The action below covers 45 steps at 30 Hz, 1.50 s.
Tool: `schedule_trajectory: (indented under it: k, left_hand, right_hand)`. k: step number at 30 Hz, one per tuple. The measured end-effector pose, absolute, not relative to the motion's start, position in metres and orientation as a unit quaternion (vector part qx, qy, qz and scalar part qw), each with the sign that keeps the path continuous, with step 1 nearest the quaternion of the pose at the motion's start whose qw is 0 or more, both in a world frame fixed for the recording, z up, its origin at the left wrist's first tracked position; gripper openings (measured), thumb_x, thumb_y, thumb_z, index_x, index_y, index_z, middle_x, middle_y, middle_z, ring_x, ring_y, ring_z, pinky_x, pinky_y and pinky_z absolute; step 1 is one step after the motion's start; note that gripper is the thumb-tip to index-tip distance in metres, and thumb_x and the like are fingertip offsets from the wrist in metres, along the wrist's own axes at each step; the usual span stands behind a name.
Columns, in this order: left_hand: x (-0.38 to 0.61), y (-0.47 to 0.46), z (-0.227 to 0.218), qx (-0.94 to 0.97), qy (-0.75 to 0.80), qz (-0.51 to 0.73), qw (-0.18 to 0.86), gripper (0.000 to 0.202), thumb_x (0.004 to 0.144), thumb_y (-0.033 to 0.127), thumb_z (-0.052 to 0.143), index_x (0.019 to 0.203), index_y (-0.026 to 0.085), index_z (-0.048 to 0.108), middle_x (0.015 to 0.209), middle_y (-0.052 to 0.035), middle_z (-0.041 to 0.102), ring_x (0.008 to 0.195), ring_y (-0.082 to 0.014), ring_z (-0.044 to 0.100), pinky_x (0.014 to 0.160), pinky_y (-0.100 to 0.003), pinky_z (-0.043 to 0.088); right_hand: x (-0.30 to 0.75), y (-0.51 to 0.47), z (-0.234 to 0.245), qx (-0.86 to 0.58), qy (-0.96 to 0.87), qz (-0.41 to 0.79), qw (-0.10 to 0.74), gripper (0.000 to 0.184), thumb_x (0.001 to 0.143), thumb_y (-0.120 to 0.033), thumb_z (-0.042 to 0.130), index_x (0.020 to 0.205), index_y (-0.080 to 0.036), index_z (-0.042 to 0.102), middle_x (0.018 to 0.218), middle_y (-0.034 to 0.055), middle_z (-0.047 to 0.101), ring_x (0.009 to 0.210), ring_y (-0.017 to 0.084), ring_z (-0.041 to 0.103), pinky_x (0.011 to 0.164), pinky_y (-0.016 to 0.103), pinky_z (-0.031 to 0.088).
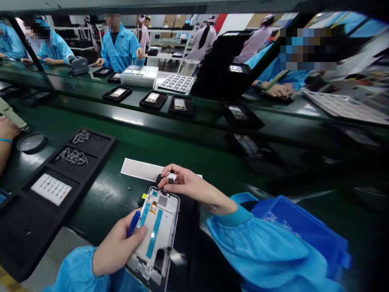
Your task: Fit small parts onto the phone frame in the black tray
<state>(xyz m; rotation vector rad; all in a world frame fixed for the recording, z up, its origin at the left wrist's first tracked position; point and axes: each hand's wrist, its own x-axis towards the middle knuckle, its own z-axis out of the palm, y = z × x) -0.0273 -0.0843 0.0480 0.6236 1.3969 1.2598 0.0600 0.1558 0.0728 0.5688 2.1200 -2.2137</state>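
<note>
Left hand (117, 243) clasps phone frame (154, 235) (blue pen (133, 223) tucked in); right hand (182, 184) pinches small white part (172, 177) at top edge.

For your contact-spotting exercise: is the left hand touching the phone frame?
Touching. The head view shows the left hand gripping the phone frame at its left edge, thumb over the face.

Bright overhd light – glare on bench, edges warped/blurry.
</note>
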Motion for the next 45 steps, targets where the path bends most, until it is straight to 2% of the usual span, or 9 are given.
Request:
schedule_trajectory:
  k: [8, 11, 16, 24, 30, 33, 36, 40, 45]
  left_hand:
    - [-0.031, -0.091, 0.063, 0.232, 0.588, 0.509, 0.584, 0.073, 0.080, 0.068, 0.063, 0.132, 0.016, 0.060, 0.118, -0.0094, 0.069, 0.111, -0.0285, 0.061, 0.099, -0.037, 0.047]
    - [-0.035, -0.092, 0.058, 0.207, 0.558, 0.535, 0.599, 0.070, 0.079, 0.061, 0.068, 0.135, 0.020, 0.058, 0.120, -0.0076, 0.069, 0.106, -0.0261, 0.064, 0.094, -0.035, 0.049]
    - [-0.039, -0.091, 0.054, 0.141, 0.522, 0.563, 0.625, 0.074, 0.072, 0.058, 0.077, 0.132, 0.018, 0.060, 0.110, -0.0066, 0.072, 0.098, -0.0225, 0.066, 0.083, -0.027, 0.051]
    - [-0.039, -0.089, 0.057, 0.121, 0.530, 0.557, 0.629, 0.078, 0.068, 0.060, 0.079, 0.131, 0.018, 0.060, 0.106, -0.0066, 0.072, 0.094, -0.0205, 0.065, 0.079, -0.025, 0.051]
    - [-0.032, -0.091, 0.056, 0.247, 0.618, 0.523, 0.533, 0.062, 0.088, 0.054, 0.059, 0.137, 0.017, 0.055, 0.108, -0.0077, 0.070, 0.094, -0.0228, 0.063, 0.087, -0.031, 0.050]
    - [-0.024, -0.093, 0.054, 0.322, 0.673, 0.478, 0.463, 0.058, 0.095, 0.045, 0.048, 0.146, 0.019, 0.043, 0.083, -0.0018, 0.068, 0.069, -0.0159, 0.057, 0.068, -0.024, 0.047]
    - [-0.016, -0.096, 0.050, 0.365, 0.730, 0.410, 0.407, 0.058, 0.097, 0.039, 0.040, 0.152, 0.020, 0.032, 0.060, 0.0040, 0.056, 0.052, -0.0141, 0.045, 0.053, -0.024, 0.036]
    - [-0.011, -0.097, 0.047, 0.406, 0.781, 0.345, 0.326, 0.060, 0.095, 0.033, 0.035, 0.154, 0.022, 0.028, 0.063, 0.0022, 0.057, 0.056, -0.0175, 0.050, 0.057, -0.026, 0.036]
    - [-0.013, -0.094, 0.049, 0.397, 0.765, 0.376, 0.340, 0.063, 0.093, 0.031, 0.038, 0.154, 0.022, 0.027, 0.070, -0.0001, 0.065, 0.058, -0.0198, 0.057, 0.060, -0.026, 0.041]
  right_hand:
    - [0.053, 0.150, 0.074, 0.183, 0.693, -0.696, 0.039, 0.045, 0.065, -0.033, 0.080, 0.095, -0.021, 0.049, 0.081, 0.0009, 0.070, 0.068, 0.013, 0.062, 0.065, 0.026, 0.047]
    - [0.054, 0.149, 0.079, 0.189, 0.700, -0.688, 0.027, 0.042, 0.069, -0.036, 0.077, 0.095, -0.022, 0.047, 0.081, 0.0013, 0.070, 0.065, 0.013, 0.060, 0.062, 0.026, 0.046]
    - [0.055, 0.147, 0.088, 0.142, 0.761, -0.633, -0.021, 0.023, 0.079, -0.032, 0.064, 0.091, -0.021, 0.047, 0.075, 0.0022, 0.069, 0.071, 0.016, 0.061, 0.067, 0.028, 0.045]
    - [0.051, 0.145, 0.081, 0.153, 0.794, -0.588, -0.008, 0.018, 0.074, -0.020, 0.051, 0.092, -0.022, 0.048, 0.077, 0.0011, 0.067, 0.075, 0.018, 0.065, 0.068, 0.029, 0.047]
    - [0.055, 0.139, 0.076, 0.169, 0.811, -0.560, -0.024, 0.024, 0.070, -0.021, 0.059, 0.092, -0.023, 0.049, 0.087, 0.0000, 0.067, 0.067, 0.014, 0.059, 0.058, 0.025, 0.045]
    - [0.056, 0.129, 0.076, 0.173, 0.791, -0.584, -0.061, 0.025, 0.070, -0.021, 0.061, 0.090, -0.023, 0.047, 0.087, -0.0006, 0.066, 0.067, 0.014, 0.059, 0.059, 0.026, 0.046]
    - [0.055, 0.117, 0.075, 0.189, 0.782, -0.582, -0.119, 0.022, 0.071, -0.022, 0.061, 0.088, -0.023, 0.047, 0.086, -0.0004, 0.064, 0.074, 0.016, 0.061, 0.063, 0.028, 0.049]
    - [0.051, 0.106, 0.071, 0.200, 0.768, -0.580, -0.181, 0.018, 0.073, -0.023, 0.060, 0.085, -0.023, 0.047, 0.082, -0.0007, 0.063, 0.077, 0.017, 0.062, 0.066, 0.028, 0.050]
    - [0.058, 0.111, 0.084, 0.187, 0.786, -0.551, -0.209, 0.016, 0.080, -0.027, 0.062, 0.088, -0.023, 0.049, 0.083, 0.0005, 0.065, 0.078, 0.019, 0.065, 0.068, 0.030, 0.050]
